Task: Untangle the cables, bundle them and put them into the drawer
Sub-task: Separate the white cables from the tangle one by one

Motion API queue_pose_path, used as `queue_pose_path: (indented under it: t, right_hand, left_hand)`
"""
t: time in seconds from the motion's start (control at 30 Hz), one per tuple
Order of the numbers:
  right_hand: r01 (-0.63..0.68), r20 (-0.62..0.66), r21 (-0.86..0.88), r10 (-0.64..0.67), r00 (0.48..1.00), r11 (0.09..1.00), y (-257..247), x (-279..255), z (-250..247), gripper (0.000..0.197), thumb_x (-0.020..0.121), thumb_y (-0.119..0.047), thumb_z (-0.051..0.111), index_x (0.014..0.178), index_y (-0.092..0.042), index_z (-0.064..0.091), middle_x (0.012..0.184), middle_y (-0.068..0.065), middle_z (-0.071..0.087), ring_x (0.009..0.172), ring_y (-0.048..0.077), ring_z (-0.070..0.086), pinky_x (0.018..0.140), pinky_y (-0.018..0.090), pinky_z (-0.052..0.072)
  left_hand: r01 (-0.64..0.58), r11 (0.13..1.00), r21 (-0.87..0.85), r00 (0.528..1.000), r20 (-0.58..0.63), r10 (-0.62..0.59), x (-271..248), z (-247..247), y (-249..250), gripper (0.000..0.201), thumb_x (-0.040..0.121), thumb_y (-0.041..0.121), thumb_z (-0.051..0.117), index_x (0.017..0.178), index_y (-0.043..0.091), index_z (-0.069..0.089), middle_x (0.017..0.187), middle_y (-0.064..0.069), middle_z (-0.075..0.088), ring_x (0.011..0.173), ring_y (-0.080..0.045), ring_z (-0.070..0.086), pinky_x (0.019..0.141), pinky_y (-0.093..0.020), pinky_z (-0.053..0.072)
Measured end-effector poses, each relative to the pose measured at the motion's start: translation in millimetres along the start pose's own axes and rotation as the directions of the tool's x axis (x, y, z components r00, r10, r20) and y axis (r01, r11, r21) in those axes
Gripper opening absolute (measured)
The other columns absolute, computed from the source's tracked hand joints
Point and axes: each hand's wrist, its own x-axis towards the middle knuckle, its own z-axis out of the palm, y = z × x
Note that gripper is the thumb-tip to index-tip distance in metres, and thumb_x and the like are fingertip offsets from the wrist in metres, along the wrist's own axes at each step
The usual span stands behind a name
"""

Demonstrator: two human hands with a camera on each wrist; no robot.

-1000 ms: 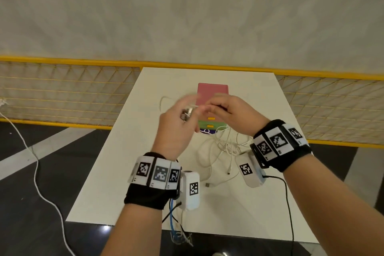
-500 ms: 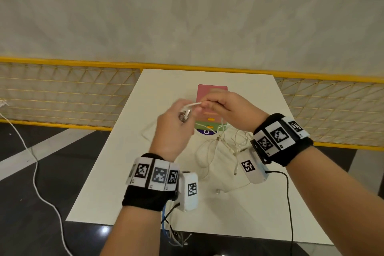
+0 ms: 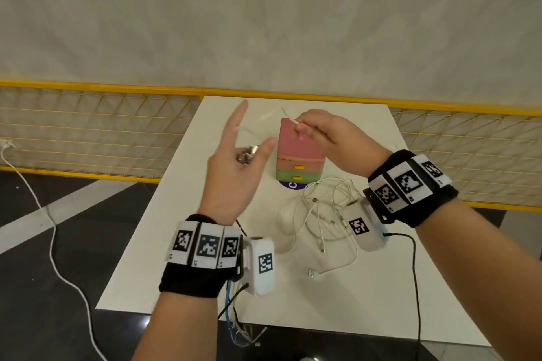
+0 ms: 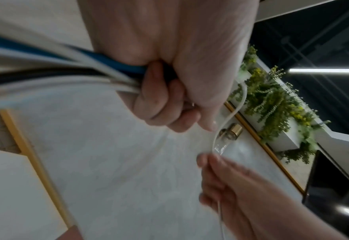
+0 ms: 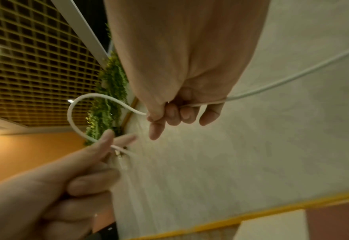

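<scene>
Above the white table (image 3: 140, 272), my right hand (image 3: 299, 124) pinches a thin white cable (image 3: 286, 114) over the drawer box. The cable loops (image 5: 71, 113) across to my left hand (image 3: 249, 149). That hand holds the metal plug end (image 3: 246, 153) in its curled lower fingers, with index finger and thumb stretched out. The left wrist view shows the plug (image 4: 230, 132) beside the thumb. More white cables lie tangled (image 3: 325, 211) near my right wrist. The small drawer box (image 3: 296, 143), pink, orange and green, stands with its drawers closed.
A loose USB plug (image 3: 312, 272) lies toward the front of the table. The box sits on a purple disc (image 3: 293, 184). A yellow mesh railing (image 3: 88, 132) runs behind the table. A white cord (image 3: 52, 243) trails on the dark floor at left.
My hands have drawn apart. The left hand swung left and stretched out its index finger; the right hand carried its pinched cable farther away, over the drawer box.
</scene>
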Motion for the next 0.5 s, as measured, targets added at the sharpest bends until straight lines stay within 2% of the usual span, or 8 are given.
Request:
queue_pose_path:
  t: [0.07,0.13,0.17,0.2,0.27,0.3,0.4,0.5]
  right_hand:
    - [0.032,-0.025,0.001,-0.032,0.999,0.999,-16,0,-5,0.023,0.100,-0.018,0.041,0.089,-0.015,0.062,0.088,-0.004,0.059,0.085,-0.001,0.051,0.077,0.010,0.036]
    - [-0.007,-0.030,-0.026,0.006,1.000,1.000,-23,-5,-13,0.024,0.100,-0.020,0.042,0.096,-0.013,0.065,0.088,-0.012,0.060,0.083,-0.002,0.052,0.074,0.011,0.038]
    - [-0.042,-0.023,-0.043,0.041,0.999,0.998,-24,-10,-17,0.023,0.100,-0.019,0.042,0.098,-0.014,0.065,0.081,-0.020,0.059,0.078,-0.005,0.052,0.071,0.010,0.037]
    - [-0.082,-0.005,-0.055,0.082,0.997,0.995,-25,-17,-20,0.021,0.099,-0.016,0.043,0.101,-0.015,0.064,0.074,-0.025,0.058,0.072,-0.006,0.053,0.067,0.009,0.037]
    - [-0.164,0.067,-0.082,0.170,0.983,0.983,-28,-35,-24,0.018,0.096,-0.010,0.047,0.103,-0.014,0.063,0.067,-0.027,0.060,0.062,-0.002,0.057,0.064,0.013,0.041]
    - [-0.202,0.123,-0.093,0.212,0.969,0.975,-31,-45,-24,0.014,0.094,-0.011,0.051,0.100,-0.012,0.063,0.068,-0.025,0.063,0.061,0.000,0.061,0.064,0.019,0.045]
    - [-0.348,0.377,-0.022,0.330,0.865,0.937,-47,-72,-16,0.003,0.093,-0.020,0.056,0.091,-0.018,0.057,0.073,-0.006,0.073,0.062,0.009,0.069,0.056,0.026,0.054]
    - [-0.405,0.635,-0.090,0.365,0.681,0.910,-63,-90,-4,0.023,0.092,-0.035,0.056,0.088,-0.014,0.065,0.081,-0.003,0.075,0.069,0.009,0.071,0.065,0.027,0.057]
  left_hand:
    - [0.024,0.998,-0.066,0.999,0.024,-0.022,-1,7,2,0.076,0.085,0.044,0.068,0.147,0.041,0.026,0.059,0.015,0.057,0.055,-0.008,0.051,0.058,-0.020,0.043]
    - [0.062,0.983,-0.171,0.998,-0.012,-0.065,0,6,3,0.093,0.076,0.051,0.072,0.150,0.040,0.017,0.073,0.003,0.060,0.063,-0.014,0.053,0.062,-0.031,0.048]
    - [0.085,0.977,-0.197,0.995,-0.043,-0.095,1,3,2,0.099,0.076,0.046,0.075,0.151,0.040,0.011,0.080,-0.001,0.060,0.068,-0.014,0.054,0.069,-0.035,0.051]
    - [0.107,0.974,-0.199,0.991,-0.062,-0.122,3,-2,2,0.102,0.078,0.038,0.077,0.152,0.039,0.007,0.082,-0.002,0.059,0.069,-0.012,0.053,0.073,-0.029,0.052]
    - [0.138,0.975,-0.174,0.985,-0.077,-0.153,5,-12,-2,0.102,0.083,0.019,0.074,0.153,0.038,0.002,0.075,-0.001,0.054,0.064,-0.009,0.051,0.068,-0.017,0.050]
    - [0.140,0.977,-0.163,0.985,-0.081,-0.155,6,-17,-4,0.100,0.084,0.014,0.070,0.153,0.038,0.002,0.073,0.000,0.052,0.062,-0.009,0.050,0.065,-0.018,0.049]
    - [0.146,0.971,-0.187,0.982,-0.091,-0.165,7,-27,-13,0.094,0.084,0.009,0.065,0.151,0.042,0.008,0.069,0.002,0.047,0.055,-0.010,0.044,0.062,-0.024,0.044]
    - [0.165,0.961,-0.222,0.984,-0.035,-0.177,3,-26,-13,0.085,0.085,0.014,0.064,0.150,0.041,0.017,0.062,0.005,0.042,0.050,-0.010,0.038,0.051,-0.023,0.038]
